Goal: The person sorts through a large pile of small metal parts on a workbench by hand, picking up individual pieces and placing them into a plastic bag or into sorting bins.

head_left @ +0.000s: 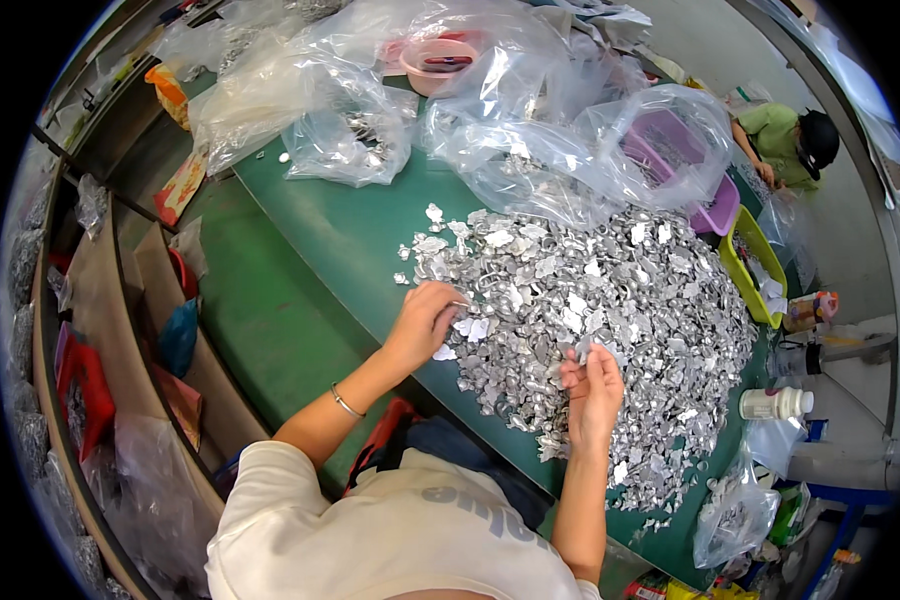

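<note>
A wide heap of small silver metal pieces and white scraps [610,310] covers the green table [340,230]. My left hand [425,320] rests at the heap's left edge, fingers pinched on a small silver piece. My right hand [592,385] is raised over the heap's near side, fingertips closed on another small silver piece. A bracelet sits on my left wrist.
Clear plastic bags [350,110] pile up at the table's far end, with a pink bowl [438,62] and a purple basket [680,165] among them. A yellow tray [750,265], a white bottle [775,403] and a bagged batch [735,510] lie right. Another person [790,140] works beyond.
</note>
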Motion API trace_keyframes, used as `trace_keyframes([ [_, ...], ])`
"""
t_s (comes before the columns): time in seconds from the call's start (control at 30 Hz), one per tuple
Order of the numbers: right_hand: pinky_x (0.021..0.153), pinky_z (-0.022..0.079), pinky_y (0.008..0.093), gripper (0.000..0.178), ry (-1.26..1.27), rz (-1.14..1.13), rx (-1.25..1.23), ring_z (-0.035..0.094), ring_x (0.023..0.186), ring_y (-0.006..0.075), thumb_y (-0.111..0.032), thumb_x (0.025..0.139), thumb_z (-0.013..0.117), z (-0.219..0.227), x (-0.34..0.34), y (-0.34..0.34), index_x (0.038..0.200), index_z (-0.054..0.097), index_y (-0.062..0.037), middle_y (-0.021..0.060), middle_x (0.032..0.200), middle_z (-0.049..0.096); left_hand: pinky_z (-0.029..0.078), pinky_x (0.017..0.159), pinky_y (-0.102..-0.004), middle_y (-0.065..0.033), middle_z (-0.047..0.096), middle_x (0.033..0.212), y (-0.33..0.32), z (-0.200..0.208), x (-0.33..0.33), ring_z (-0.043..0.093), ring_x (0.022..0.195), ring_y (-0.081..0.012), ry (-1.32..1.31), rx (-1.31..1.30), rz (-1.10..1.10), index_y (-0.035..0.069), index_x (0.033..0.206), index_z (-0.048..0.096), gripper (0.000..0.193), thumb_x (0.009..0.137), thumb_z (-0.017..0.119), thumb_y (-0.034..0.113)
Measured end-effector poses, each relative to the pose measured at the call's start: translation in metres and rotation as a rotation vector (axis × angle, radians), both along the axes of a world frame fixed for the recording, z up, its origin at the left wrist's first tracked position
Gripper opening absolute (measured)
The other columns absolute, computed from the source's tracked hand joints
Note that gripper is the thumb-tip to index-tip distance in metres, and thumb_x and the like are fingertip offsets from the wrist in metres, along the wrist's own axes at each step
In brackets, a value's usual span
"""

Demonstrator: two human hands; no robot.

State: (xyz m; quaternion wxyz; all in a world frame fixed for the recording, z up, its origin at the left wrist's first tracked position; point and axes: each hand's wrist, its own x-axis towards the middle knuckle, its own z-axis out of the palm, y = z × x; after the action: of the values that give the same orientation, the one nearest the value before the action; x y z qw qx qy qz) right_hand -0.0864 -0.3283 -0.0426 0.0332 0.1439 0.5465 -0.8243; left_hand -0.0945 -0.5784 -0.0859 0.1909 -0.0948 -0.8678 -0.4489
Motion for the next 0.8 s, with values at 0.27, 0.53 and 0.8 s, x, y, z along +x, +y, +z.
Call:
trace_keyframes([
  [0.27, 0.061, 0.045, 0.0270, 0.011, 0.515, -0.068, 1.291, 0.056, 0.072, 0.0111, 0.000, 0.085, 0.057, 0.002, -0.002, 0.011, 0.095, 0.058, 0.0043, 0.0065, 0.083, 0.059, 0.035, 0.079, -0.0356, -0.0063, 0.058, 0.088, 0.013, 0.013, 0.004, 0.055, 0.085, -0.0250, 0.031, -0.152, -0.007, 0.006, 0.095, 0.057, 0.022, 0.077, 0.054, -0.006],
  [0.53, 0.066, 0.044, 0.0297, 0.018, 0.435, -0.002, 0.896, 0.056, 0.070, 0.0189, 0.001, 0.085, 0.053, 0.007, -0.006, 0.020, 0.100, 0.061, 0.0013, 0.0093, 0.080, 0.058, 0.035, 0.080, -0.0360, -0.0077, 0.054, 0.105, 0.017, 0.008, 0.011, 0.053, 0.090, -0.0268, -0.055, -0.330, -0.119, 0.007, 0.102, 0.057, 0.027, 0.077, 0.056, -0.004],
  [0.8, 0.068, 0.041, 0.0395, 0.018, 0.523, 0.256, 1.668, 0.055, 0.076, 0.0295, -0.010, 0.074, 0.068, 0.009, -0.012, -0.002, 0.087, 0.061, 0.0001, 0.0129, 0.076, 0.055, 0.041, 0.079, -0.0408, -0.0113, 0.052, 0.107, 0.014, 0.032, 0.012, 0.053, 0.094, -0.0314, -0.228, -0.310, -0.187, 0.003, 0.105, 0.057, 0.032, 0.074, 0.062, 0.000],
])
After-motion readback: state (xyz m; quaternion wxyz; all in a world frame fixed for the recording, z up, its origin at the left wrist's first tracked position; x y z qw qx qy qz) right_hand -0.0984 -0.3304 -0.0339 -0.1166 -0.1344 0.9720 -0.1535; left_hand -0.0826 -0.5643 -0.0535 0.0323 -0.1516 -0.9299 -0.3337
